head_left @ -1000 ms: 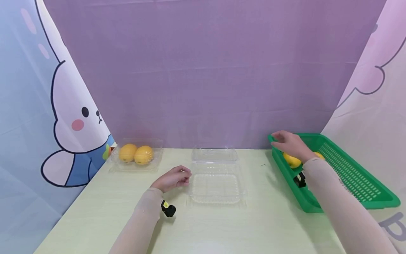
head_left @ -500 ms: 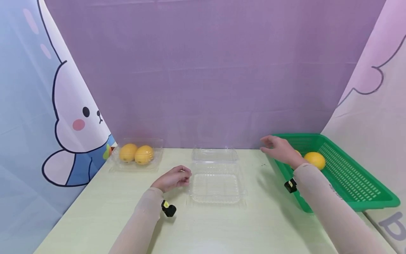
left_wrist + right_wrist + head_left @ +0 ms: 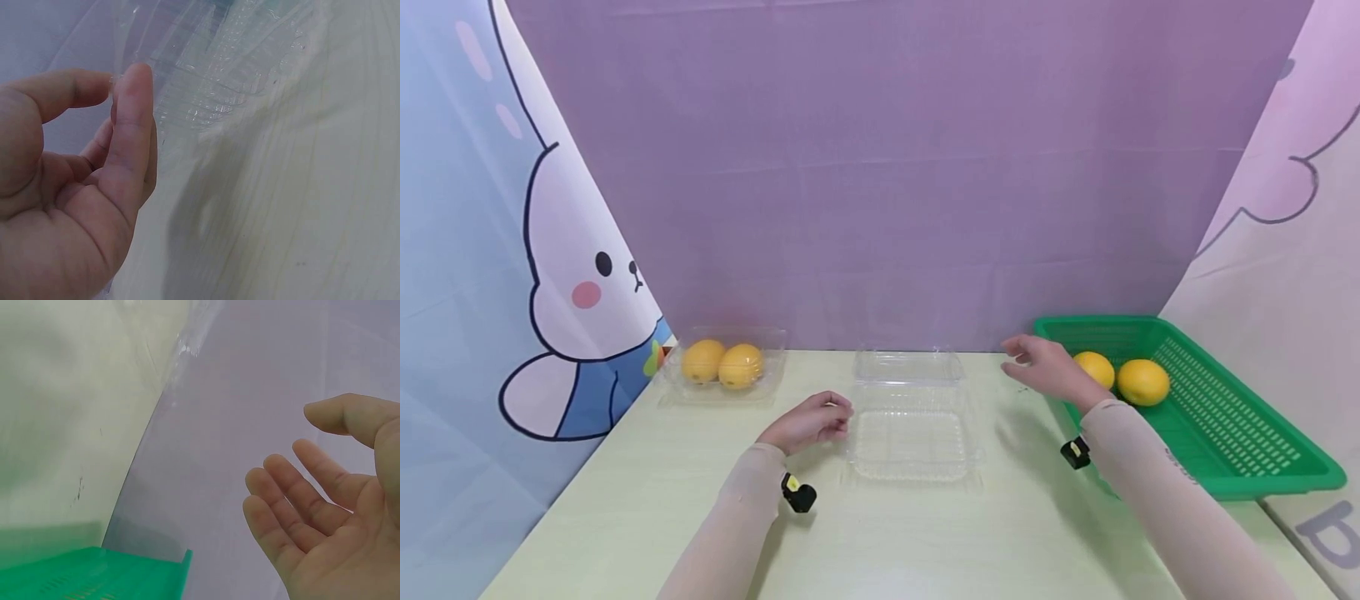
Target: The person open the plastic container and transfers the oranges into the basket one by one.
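A clear plastic clamshell box lies on the table with its lid folded back. At its left edge, my left hand pinches the plastic between thumb and fingers; in the left wrist view, the thumb meets the fingers at the box's edge. My right hand hovers beside the green basket, holding nothing. Its fingers are loosely bent and spread from the thumb in the right wrist view. Two yellow-orange oranges, one nearer and one partly behind the wrist, lie in the basket.
At the back left stands another clear box, with two oranges inside. A purple cloth hangs behind the table. Printed cloths flank both sides. Small black cameras sit on the wrists.
My right hand has moved left from over the basket to just past its left rim, uncovering the two oranges there. The left hand and the boxes have stayed put.
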`<state>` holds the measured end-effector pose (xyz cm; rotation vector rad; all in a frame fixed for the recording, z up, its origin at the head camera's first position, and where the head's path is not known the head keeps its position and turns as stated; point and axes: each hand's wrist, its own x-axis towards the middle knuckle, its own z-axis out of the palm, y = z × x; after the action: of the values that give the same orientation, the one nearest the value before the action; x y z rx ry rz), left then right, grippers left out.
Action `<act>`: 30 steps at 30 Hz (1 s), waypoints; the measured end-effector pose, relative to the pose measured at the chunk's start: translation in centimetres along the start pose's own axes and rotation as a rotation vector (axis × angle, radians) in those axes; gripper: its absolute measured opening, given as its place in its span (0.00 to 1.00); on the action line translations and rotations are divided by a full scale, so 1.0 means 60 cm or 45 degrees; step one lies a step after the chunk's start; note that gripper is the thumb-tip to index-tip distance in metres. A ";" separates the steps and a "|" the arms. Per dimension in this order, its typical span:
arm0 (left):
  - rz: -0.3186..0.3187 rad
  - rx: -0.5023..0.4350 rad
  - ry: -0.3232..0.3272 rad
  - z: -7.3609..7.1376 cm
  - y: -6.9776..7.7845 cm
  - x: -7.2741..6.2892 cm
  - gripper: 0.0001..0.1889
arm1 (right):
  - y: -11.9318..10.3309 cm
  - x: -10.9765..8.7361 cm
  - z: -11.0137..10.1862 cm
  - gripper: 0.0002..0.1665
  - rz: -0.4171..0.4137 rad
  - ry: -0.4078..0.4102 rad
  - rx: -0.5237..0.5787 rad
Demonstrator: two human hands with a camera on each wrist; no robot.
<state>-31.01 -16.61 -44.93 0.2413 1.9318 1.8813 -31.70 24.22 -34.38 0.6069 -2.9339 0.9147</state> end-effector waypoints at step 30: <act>-0.004 -0.002 0.010 0.002 0.001 -0.002 0.14 | -0.008 -0.015 0.113 0.30 0.025 -0.156 0.025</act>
<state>-30.89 -16.54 -44.87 0.2304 1.9349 1.8844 -29.95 20.45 -39.86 0.6597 -3.0472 0.9417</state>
